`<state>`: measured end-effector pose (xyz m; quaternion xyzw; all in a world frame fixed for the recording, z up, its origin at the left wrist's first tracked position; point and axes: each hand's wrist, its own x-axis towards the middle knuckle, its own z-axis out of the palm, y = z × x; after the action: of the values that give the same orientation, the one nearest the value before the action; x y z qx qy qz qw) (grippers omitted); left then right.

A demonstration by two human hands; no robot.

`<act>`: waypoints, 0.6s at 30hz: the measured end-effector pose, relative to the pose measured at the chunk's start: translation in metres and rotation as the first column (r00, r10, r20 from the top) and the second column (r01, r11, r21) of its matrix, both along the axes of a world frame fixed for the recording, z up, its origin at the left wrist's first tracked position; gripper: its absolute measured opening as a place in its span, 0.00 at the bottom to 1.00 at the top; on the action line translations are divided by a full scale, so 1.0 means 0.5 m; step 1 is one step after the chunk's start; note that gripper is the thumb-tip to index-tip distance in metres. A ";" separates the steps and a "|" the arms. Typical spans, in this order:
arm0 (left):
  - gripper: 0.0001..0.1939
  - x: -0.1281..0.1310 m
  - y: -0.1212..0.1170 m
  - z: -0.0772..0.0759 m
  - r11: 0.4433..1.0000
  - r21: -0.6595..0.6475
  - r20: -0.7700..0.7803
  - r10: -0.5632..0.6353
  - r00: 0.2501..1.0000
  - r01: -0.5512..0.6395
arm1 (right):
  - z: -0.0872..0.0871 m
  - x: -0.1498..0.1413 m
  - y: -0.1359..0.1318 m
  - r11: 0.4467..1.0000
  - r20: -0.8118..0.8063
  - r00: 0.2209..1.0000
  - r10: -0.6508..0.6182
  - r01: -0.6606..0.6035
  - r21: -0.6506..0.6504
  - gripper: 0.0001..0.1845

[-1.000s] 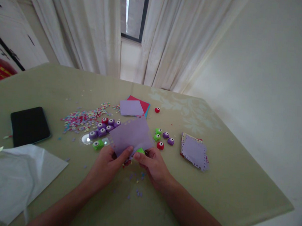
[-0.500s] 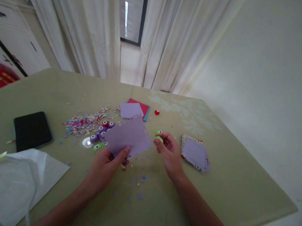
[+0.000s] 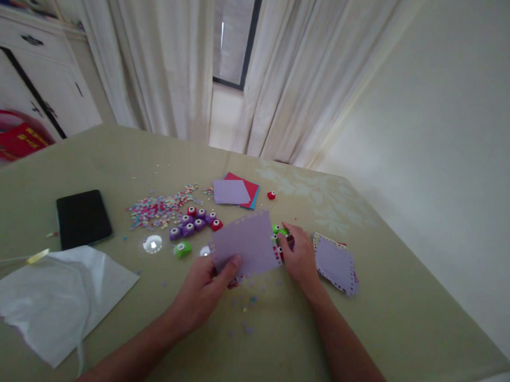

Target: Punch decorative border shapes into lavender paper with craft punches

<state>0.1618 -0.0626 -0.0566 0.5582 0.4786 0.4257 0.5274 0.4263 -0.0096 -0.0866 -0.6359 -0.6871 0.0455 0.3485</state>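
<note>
One left hand (image 3: 206, 290) gripping a purple sheet (image 3: 248, 241) between thumb and fingers, right hand (image 3: 301, 260) curled by green eyed pieces (image 3: 276, 229), its grip unclear, hole-edged stack (image 3: 335, 261) at its three o'clock, purple eyed pieces (image 3: 188, 229) at the left hand's eleven o'clock.

Soft, rather dim daylight, with pale glare in the window (image 3: 234, 35) between the curtains (image 3: 167, 63). Shadows are faint; small white reflections glint on the table (image 3: 402, 310). Everything looks slightly hazy, fine detail is soft, and the wide view stretches toward darkened right-hand corners.
</note>
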 end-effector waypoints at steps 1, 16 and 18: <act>0.23 0.004 -0.006 -0.004 0.999 0.018 0.016 -0.043 0.999 0.042 | -0.001 0.001 0.001 1.000 0.016 1.000 -0.005 0.005 0.005 0.20; 0.14 -0.010 -0.063 -0.036 0.635 0.645 -0.338 -0.262 0.904 0.425 | 0.033 -0.300 0.021 0.672 0.217 0.639 0.738 -0.727 -0.141 0.30; 0.13 -0.010 -0.068 -0.036 0.689 0.626 -0.294 -0.226 0.929 0.366 | 0.023 -0.341 0.037 0.644 0.199 0.613 0.765 -0.740 -0.196 0.30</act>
<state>0.1565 -0.0967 -0.0748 0.8186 0.2452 0.4215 0.3036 0.2556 0.0090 -0.0750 -0.3045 -0.9270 0.1348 0.1723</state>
